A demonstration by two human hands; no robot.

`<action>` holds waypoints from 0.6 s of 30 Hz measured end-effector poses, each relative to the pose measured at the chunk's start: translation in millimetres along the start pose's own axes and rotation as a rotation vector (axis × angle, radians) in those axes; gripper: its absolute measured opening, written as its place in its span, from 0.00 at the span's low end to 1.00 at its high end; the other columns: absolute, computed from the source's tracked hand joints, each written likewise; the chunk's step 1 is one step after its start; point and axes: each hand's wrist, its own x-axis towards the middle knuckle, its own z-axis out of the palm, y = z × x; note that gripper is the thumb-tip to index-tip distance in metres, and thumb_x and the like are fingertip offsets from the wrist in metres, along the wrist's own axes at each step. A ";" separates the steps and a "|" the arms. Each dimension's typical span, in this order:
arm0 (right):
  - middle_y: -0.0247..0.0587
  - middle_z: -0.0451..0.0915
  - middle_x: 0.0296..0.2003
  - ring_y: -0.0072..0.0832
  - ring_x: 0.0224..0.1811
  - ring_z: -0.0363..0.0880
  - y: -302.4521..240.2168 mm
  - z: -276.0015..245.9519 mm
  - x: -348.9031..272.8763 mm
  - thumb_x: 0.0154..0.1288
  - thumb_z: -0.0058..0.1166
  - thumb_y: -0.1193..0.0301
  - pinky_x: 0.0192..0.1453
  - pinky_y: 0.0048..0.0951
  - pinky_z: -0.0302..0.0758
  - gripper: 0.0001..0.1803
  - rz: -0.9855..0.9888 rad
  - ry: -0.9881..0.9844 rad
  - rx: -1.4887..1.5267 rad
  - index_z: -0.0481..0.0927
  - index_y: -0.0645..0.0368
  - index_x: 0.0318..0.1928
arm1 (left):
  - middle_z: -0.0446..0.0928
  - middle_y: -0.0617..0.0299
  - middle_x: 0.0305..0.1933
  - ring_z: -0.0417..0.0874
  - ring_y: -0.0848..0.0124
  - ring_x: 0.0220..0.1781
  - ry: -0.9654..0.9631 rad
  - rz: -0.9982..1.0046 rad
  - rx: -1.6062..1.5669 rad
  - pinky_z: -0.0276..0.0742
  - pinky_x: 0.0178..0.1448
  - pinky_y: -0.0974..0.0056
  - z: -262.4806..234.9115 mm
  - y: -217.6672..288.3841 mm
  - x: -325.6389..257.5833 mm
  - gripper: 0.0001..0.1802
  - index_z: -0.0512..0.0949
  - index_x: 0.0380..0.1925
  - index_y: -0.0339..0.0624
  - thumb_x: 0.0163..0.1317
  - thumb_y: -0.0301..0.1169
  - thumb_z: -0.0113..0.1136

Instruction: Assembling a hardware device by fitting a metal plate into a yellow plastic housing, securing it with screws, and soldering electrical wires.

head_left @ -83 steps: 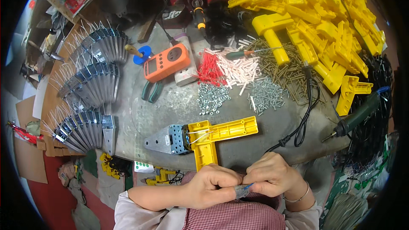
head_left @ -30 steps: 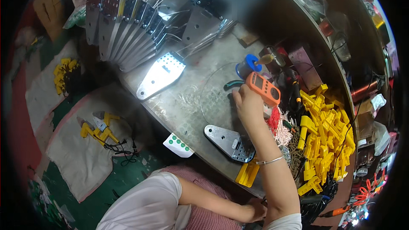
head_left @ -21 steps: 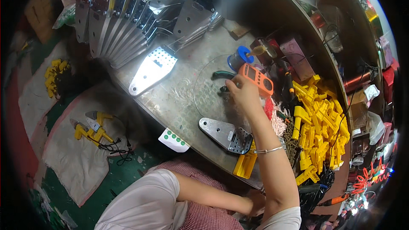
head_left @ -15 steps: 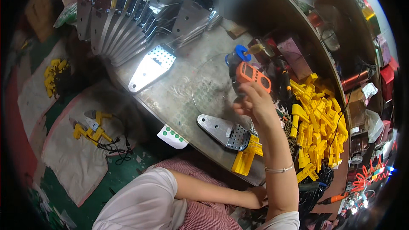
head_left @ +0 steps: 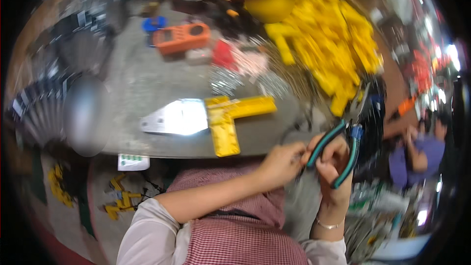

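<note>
My right hand is closed around pliers with teal-and-black handles, near the table's front edge. Their handles are spread and the metal jaws point up and away. Close beside it, my left hand has its fingers pinched together near one handle; whatever they may hold is too blurred to make out. To the left of both hands, a flat pointed metal plate lies on the table, with a yellow plastic handle piece at its wide end. Neither hand touches that assembly.
A heap of yellow plastic parts covers the back right. An orange meter, a blue spool and piles of small metal pieces lie further back. Fanned metal plates stand at left. Another person is at far right.
The view has swung to the right. My right hand has come back from beside the orange meter and now grips the pliers. My left hand has risen from my lap to join it.
</note>
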 end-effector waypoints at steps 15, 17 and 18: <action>0.42 0.72 0.51 0.26 0.55 0.71 71.0 -39.5 -60.2 0.57 0.45 0.83 0.57 0.26 0.70 0.19 0.083 0.212 -0.024 0.74 0.68 0.51 | 0.77 0.64 0.29 0.76 0.80 0.30 -0.083 -0.177 -0.030 0.73 0.34 0.72 14.5 44.8 8.3 0.07 0.75 0.39 0.33 0.65 0.25 0.53; 0.40 0.70 0.53 0.25 0.56 0.69 62.8 -37.3 -58.0 0.59 0.47 0.80 0.59 0.26 0.69 0.20 0.099 0.176 0.167 0.72 0.68 0.54 | 0.77 0.66 0.27 0.75 0.81 0.28 -0.058 -0.134 0.051 0.73 0.33 0.73 15.5 48.1 8.8 0.07 0.76 0.39 0.33 0.65 0.25 0.54; 0.39 0.69 0.55 0.24 0.58 0.67 60.1 -36.7 -56.8 0.61 0.49 0.77 0.60 0.26 0.67 0.22 0.117 0.145 0.350 0.70 0.68 0.57 | 0.77 0.66 0.27 0.75 0.81 0.28 -0.053 -0.135 0.056 0.73 0.33 0.73 14.8 49.4 8.3 0.07 0.76 0.39 0.33 0.65 0.25 0.54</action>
